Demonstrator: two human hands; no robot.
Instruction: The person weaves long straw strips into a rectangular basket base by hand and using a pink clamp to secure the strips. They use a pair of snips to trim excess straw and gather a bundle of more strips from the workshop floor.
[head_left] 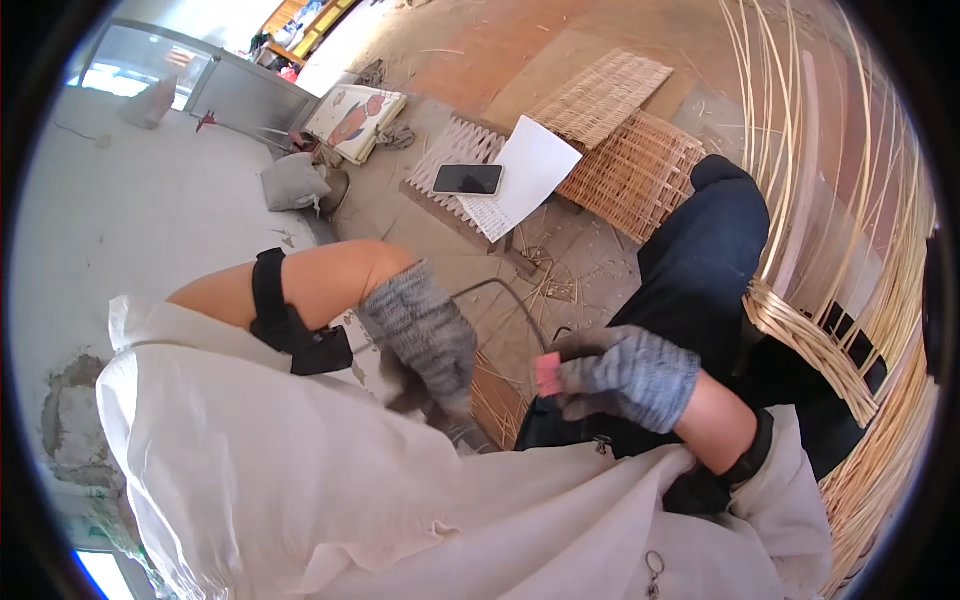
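My right hand [625, 375], in a grey knit glove, grips a small pinkish-red block [548, 374] over my dark-trousered lap. My left hand [430, 355], also gloved, hangs lower to the left with its fingers down; they are dim and blurred, so what they hold, if anything, I cannot tell. A thin dark curved cord or rod [515, 300] runs between the two hands. Loose white cloth [320, 470] covers my front, and a dark strap [270, 295] circles my left forearm.
A phone [466, 179] and paper sheet [530, 160] lie on a low woven seat [430, 175]. Wicker panels [630, 170] lie beyond. An unfinished basket with long canes [800, 330] stands right. A white wall [60, 250] is left, with a grey sack [295, 182] and boards at its foot.
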